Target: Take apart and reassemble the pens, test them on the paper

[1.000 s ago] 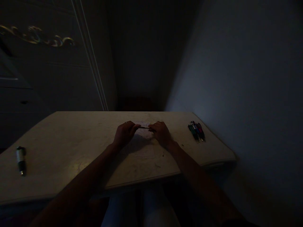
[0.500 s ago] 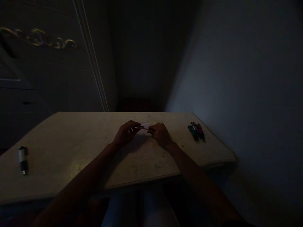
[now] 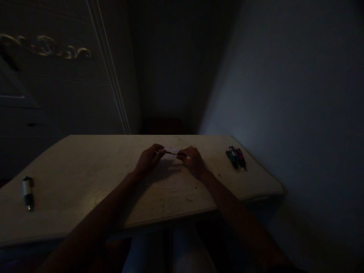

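Note:
In dim light, a slim pen-like rod [image 3: 171, 153] runs level between my two hands, above the table. My left hand [image 3: 149, 157] pinches its left end between thumb and fingers. At the other end, the fingers of my right hand [image 3: 192, 159] are closed round it. The rod's ends are hidden in my fingers, and darkness hides its exact kind. Beneath my hands a thin sheet of paper [image 3: 173, 182] with faint marks lies flat on the pale table [image 3: 110, 159].
Several pens [image 3: 236, 159] lie bunched near the table's right edge, beside the wall [image 3: 270, 94]. A thick silver and black pen [image 3: 28, 193] lies at the far left. Dark cabinetry with a gold ornament [image 3: 47, 46] stands behind on the left.
My left thumb and fingers have shifted their hold on the rod, which shows darker now. My right hand is almost still. More of the paper shows below my hands.

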{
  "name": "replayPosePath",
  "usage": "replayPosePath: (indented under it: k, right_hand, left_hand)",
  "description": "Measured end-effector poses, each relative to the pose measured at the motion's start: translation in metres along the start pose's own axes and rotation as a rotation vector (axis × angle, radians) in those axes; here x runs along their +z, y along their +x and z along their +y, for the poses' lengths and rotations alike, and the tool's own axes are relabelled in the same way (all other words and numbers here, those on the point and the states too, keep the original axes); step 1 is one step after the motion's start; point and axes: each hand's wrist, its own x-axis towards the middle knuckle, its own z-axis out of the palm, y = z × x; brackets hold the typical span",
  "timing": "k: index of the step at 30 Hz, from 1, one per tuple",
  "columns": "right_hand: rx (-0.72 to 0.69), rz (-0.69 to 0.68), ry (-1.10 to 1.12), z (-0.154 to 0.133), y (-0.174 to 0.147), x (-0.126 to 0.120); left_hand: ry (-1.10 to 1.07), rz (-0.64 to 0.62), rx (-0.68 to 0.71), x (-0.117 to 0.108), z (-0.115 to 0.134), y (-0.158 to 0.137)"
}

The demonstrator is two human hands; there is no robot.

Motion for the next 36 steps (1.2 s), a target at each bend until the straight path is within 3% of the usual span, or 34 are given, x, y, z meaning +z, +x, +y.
replayPosePath:
  k: [5, 9, 15, 19, 23, 28, 36]
  right_hand:
    - [-0.014, 0.005, 0.006, 0.002, 0.000, 0.001]
    - [-0.037, -0.009, 0.005, 0.002, 0.000, 0.000]
    - [-0.077, -0.040, 0.026, -0.002, 0.001, -0.002]
    - [-0.082, -0.064, 0.024, -0.004, 0.001, -0.004]
    - [-0.057, -0.087, 0.010, -0.005, 0.001, -0.005]
    - [-0.032, -0.107, 0.003, -0.006, 0.002, -0.006]
    - [-0.053, -0.118, 0.022, -0.007, 0.001, -0.004]
  left_hand:
    - [-0.036, 0.030, 0.100, 0.003, -0.004, 0.001]
    - [0.026, 0.017, 0.100, 0.001, -0.006, 0.002]
    - [-0.093, 0.000, -0.126, -0.001, 0.006, -0.003]
    - [-0.179, 0.065, -0.272, -0.001, 0.011, -0.003]
    - [-0.281, 0.087, -0.155, -0.002, 0.005, 0.002]
    - [-0.239, 0.004, -0.059, 0.000, -0.001, 0.003]
    - [-0.080, 0.033, -0.176, 0.000, 0.007, -0.001]
